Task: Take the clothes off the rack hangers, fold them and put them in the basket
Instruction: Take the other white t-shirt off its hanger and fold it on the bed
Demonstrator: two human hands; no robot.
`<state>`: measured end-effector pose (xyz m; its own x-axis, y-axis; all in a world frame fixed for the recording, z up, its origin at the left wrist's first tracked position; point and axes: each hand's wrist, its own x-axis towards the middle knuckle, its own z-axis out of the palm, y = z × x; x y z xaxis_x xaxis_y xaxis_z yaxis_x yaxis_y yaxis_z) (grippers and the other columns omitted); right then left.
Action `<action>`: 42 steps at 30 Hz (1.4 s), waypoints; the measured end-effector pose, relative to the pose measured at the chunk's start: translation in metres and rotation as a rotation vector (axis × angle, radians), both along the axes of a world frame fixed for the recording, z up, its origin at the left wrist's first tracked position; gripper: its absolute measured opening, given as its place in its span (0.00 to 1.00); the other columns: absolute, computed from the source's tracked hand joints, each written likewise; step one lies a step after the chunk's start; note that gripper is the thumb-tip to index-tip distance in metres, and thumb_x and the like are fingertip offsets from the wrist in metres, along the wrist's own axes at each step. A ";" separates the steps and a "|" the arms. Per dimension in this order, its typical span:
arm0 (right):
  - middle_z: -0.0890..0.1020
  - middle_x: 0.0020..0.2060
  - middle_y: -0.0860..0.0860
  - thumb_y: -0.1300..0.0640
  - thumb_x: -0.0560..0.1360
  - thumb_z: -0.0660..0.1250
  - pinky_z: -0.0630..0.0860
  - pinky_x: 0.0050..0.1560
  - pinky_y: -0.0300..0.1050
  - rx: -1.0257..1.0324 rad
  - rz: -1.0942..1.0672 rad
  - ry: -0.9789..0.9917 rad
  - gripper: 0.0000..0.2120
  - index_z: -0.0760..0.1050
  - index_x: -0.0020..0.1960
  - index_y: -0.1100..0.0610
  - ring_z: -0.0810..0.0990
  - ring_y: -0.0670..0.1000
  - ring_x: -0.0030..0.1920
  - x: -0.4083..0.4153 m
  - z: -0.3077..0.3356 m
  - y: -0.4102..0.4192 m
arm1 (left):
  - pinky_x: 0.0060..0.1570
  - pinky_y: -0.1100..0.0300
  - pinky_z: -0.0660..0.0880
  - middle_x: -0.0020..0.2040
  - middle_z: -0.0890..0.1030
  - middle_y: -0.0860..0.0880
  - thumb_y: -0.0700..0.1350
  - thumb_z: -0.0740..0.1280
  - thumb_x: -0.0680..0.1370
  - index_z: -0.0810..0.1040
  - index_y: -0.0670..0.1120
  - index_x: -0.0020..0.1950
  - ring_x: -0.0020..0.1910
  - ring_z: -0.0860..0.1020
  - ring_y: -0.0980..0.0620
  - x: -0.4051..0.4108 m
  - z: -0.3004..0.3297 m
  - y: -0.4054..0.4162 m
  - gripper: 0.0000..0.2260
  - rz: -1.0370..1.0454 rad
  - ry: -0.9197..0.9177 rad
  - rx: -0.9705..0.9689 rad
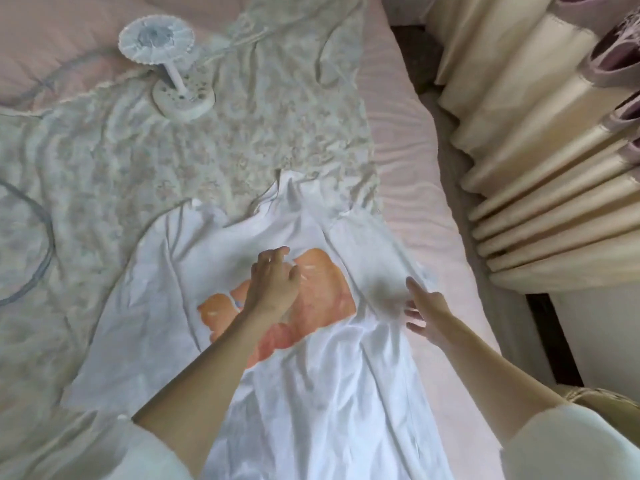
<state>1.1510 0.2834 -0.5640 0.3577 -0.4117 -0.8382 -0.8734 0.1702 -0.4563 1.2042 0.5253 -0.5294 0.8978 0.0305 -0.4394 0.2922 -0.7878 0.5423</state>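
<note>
1. A white T-shirt (311,375) with an orange printed figure on its chest lay spread out and creased on the bed (408,168).
2. Its neckline pointed toward the far side of the bed, its hem toward the person.
3. Its upper part overlapped a pale floral blanket (173,161).

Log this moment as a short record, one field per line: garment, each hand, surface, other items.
garment: white T-shirt with orange print, spread flat, unfolded
left hand: left hand over the print, fingers loosely curled
right hand: right hand open at the shirt's right edge
surface: bed, floral sheet
other: white fan, cream curtain
basket: not clearly visible
</note>
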 end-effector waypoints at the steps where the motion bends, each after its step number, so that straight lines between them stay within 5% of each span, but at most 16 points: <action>1: 0.78 0.49 0.61 0.47 0.75 0.66 0.76 0.55 0.55 0.031 -0.091 0.014 0.21 0.71 0.59 0.63 0.77 0.61 0.49 0.004 -0.008 -0.002 | 0.68 0.52 0.62 0.69 0.67 0.42 0.44 0.60 0.79 0.66 0.44 0.70 0.68 0.65 0.43 0.003 -0.011 -0.009 0.20 -0.010 0.013 -0.009; 4: 0.74 0.38 0.57 0.52 0.73 0.69 0.78 0.41 0.51 0.139 -0.260 0.031 0.17 0.72 0.56 0.60 0.75 0.55 0.37 0.017 -0.022 -0.008 | 0.65 0.52 0.65 0.67 0.71 0.43 0.45 0.60 0.79 0.68 0.44 0.69 0.65 0.70 0.44 0.016 -0.031 -0.033 0.19 0.026 0.082 -0.040; 6: 0.76 0.44 0.56 0.57 0.74 0.66 0.74 0.34 0.46 0.179 -0.283 0.013 0.13 0.72 0.58 0.58 0.75 0.55 0.41 0.026 -0.027 -0.018 | 0.62 0.53 0.68 0.64 0.73 0.44 0.45 0.60 0.79 0.71 0.45 0.66 0.62 0.73 0.45 0.028 -0.038 -0.045 0.16 0.070 0.125 -0.072; 10: 0.74 0.44 0.57 0.57 0.77 0.60 0.70 0.34 0.43 0.019 -0.330 -0.184 0.06 0.73 0.44 0.59 0.73 0.54 0.38 0.065 -0.017 -0.061 | 0.58 0.55 0.70 0.61 0.74 0.43 0.43 0.61 0.79 0.70 0.44 0.68 0.60 0.73 0.45 0.059 -0.039 -0.073 0.17 0.038 0.106 -0.134; 15: 0.70 0.30 0.52 0.54 0.75 0.64 0.66 0.30 0.41 -0.230 -0.338 -0.331 0.16 0.69 0.31 0.57 0.69 0.51 0.32 0.130 0.017 -0.123 | 0.64 0.56 0.67 0.70 0.65 0.46 0.43 0.60 0.80 0.64 0.49 0.73 0.65 0.69 0.48 0.094 -0.031 -0.112 0.21 -0.109 0.011 -0.166; 19: 0.76 0.37 0.53 0.50 0.80 0.57 0.72 0.34 0.44 0.095 -0.438 -0.322 0.10 0.69 0.50 0.57 0.75 0.51 0.35 0.133 0.001 -0.140 | 0.70 0.56 0.57 0.72 0.65 0.45 0.42 0.59 0.80 0.63 0.46 0.73 0.71 0.61 0.47 0.117 -0.044 -0.124 0.21 -0.240 -0.124 -0.026; 22: 0.78 0.44 0.57 0.52 0.79 0.60 0.76 0.43 0.49 0.233 -0.313 -0.228 0.08 0.70 0.46 0.56 0.77 0.55 0.40 0.112 -0.030 -0.134 | 0.68 0.53 0.59 0.72 0.65 0.46 0.44 0.59 0.80 0.65 0.47 0.73 0.70 0.62 0.44 0.130 -0.056 -0.123 0.21 -0.333 -0.163 0.170; 26: 0.76 0.40 0.55 0.56 0.75 0.68 0.74 0.31 0.38 0.097 -0.104 -0.238 0.10 0.72 0.53 0.59 0.77 0.50 0.33 0.087 -0.053 -0.125 | 0.69 0.50 0.55 0.77 0.54 0.53 0.50 0.56 0.80 0.59 0.56 0.74 0.75 0.53 0.48 0.140 -0.062 -0.131 0.22 -0.575 -0.121 0.396; 29: 0.80 0.47 0.55 0.55 0.69 0.75 0.80 0.43 0.46 0.010 0.123 -0.258 0.25 0.71 0.60 0.64 0.82 0.53 0.43 0.080 -0.061 -0.126 | 0.71 0.48 0.50 0.78 0.50 0.53 0.52 0.55 0.81 0.56 0.57 0.75 0.76 0.47 0.48 0.149 -0.066 -0.144 0.22 -0.602 -0.134 0.461; 31: 0.78 0.49 0.54 0.44 0.61 0.77 0.78 0.44 0.46 0.008 0.294 -0.216 0.33 0.72 0.59 0.59 0.80 0.54 0.48 0.081 -0.057 -0.128 | 0.70 0.46 0.49 0.77 0.53 0.52 0.53 0.54 0.81 0.55 0.54 0.76 0.76 0.47 0.47 0.157 -0.068 -0.152 0.23 -0.548 -0.161 0.502; 33: 0.76 0.40 0.54 0.41 0.56 0.76 0.72 0.36 0.44 -0.021 0.422 -0.230 0.32 0.74 0.49 0.63 0.76 0.52 0.39 0.082 -0.058 -0.134 | 0.70 0.44 0.49 0.73 0.63 0.48 0.54 0.56 0.80 0.59 0.52 0.74 0.74 0.54 0.45 0.166 -0.070 -0.162 0.23 -0.473 -0.151 0.526; 37: 0.73 0.35 0.53 0.61 0.73 0.69 0.70 0.34 0.39 -0.003 0.213 -0.406 0.07 0.71 0.43 0.62 0.73 0.50 0.36 0.081 -0.050 -0.135 | 0.66 0.50 0.54 0.60 0.74 0.43 0.52 0.60 0.79 0.77 0.50 0.62 0.64 0.68 0.43 0.179 -0.068 -0.174 0.15 -0.385 -0.189 0.483; 40: 0.70 0.32 0.48 0.61 0.77 0.63 0.65 0.30 0.34 -0.198 0.163 -0.437 0.10 0.66 0.39 0.56 0.68 0.46 0.32 0.080 -0.050 -0.141 | 0.63 0.52 0.55 0.55 0.75 0.43 0.49 0.62 0.79 0.80 0.49 0.55 0.60 0.70 0.43 0.180 -0.065 -0.181 0.10 -0.294 -0.338 0.356; 42: 0.69 0.31 0.46 0.57 0.79 0.61 0.64 0.33 0.40 -0.354 0.191 -0.415 0.09 0.65 0.41 0.57 0.68 0.47 0.34 0.075 -0.053 -0.142 | 0.65 0.51 0.54 0.56 0.75 0.45 0.49 0.62 0.79 0.81 0.49 0.54 0.59 0.69 0.44 0.177 -0.066 -0.185 0.10 -0.318 -0.371 0.381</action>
